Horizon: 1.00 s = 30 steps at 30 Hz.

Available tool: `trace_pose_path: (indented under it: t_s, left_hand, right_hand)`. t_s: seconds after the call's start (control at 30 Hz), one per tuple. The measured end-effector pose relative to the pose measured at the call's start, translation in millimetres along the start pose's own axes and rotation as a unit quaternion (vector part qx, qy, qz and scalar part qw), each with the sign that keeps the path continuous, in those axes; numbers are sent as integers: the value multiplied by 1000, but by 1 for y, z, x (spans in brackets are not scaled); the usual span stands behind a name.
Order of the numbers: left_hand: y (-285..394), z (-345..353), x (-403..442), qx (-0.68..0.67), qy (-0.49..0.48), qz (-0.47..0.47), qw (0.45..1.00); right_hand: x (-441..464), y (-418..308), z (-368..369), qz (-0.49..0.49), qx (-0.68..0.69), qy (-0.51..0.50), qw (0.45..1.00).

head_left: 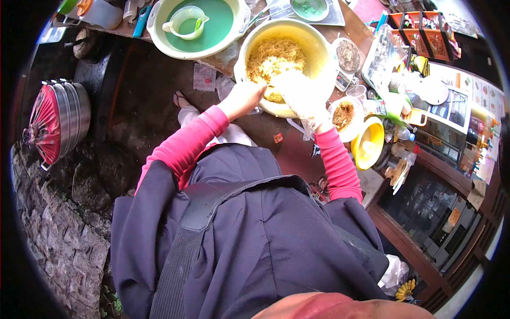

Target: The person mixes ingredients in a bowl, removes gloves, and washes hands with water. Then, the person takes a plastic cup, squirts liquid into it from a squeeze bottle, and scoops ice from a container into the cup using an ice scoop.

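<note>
A large pale yellow basin (321, 53) stands on the table and holds a yellow, crumbly or shredded food mass (276, 53). My left hand (245, 97) is at the basin's near left rim, its fingers closed together at the edge of a whitish plastic bag (300, 95). The bag hangs over the basin's near right side, overexposed, so its contents are unclear. My right hand (323, 123) is closed round the bag's lower right part, just outside the rim. Beside that hand is a white bowl (358, 126) with brown food in it.
Left of the basin stands a tub of green liquid (219, 47) with a measuring jug (187, 25) in it. A yellow bowl (376, 143), a scale (342, 80) and orange baskets (425, 34) are at the right. A metal steamer (74, 119) stands far left.
</note>
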State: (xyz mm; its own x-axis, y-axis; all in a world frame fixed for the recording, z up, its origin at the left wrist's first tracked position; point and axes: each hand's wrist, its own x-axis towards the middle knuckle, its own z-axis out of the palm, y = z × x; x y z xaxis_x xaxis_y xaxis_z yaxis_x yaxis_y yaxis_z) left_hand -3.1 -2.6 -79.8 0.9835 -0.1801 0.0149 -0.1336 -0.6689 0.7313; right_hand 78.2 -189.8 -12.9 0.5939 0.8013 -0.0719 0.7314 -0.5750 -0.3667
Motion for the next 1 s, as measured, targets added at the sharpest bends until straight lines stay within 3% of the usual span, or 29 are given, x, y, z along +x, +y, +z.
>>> trace_pose_path:
  t_s: [0.07, 0.3, 0.4, 0.47, 0.57, 0.67, 0.8, 1.0]
  left_hand:
    - [-1, -4, 2, -4, -7, -13, 1000]
    - [-2, -24, 9, -16, 29, -51, 998]
    - [-7, -29, 10, -11, 23, -79, 997]
    - [-2, -36, 13, 7, 58, -53, 997]
    - [-7, -35, 13, 6, 43, -55, 998]
    - [1, -38, 11, 8, 17, -32, 999]
    - [11, -21, 8, -18, -23, -41, 999]
    - [-5, 6, 4, 42, -11, -34, 998]
  right_hand:
    - [-7, 10, 10, -45, 51, 61, 996]
    - [1, -14, -27, 6, 213, 118, 970]
    - [1, -1, -5, 22, 240, 132, 962]
    - [2, 33, 36, 105, 313, 114, 937]
    - [-2, 36, 30, 79, 209, 110, 968]
    - [4, 25, 26, 139, 229, 108, 957]
    - [6, 35, 46, 113, 254, 126, 952]
    - [0, 27, 51, 140, 243, 124, 952]
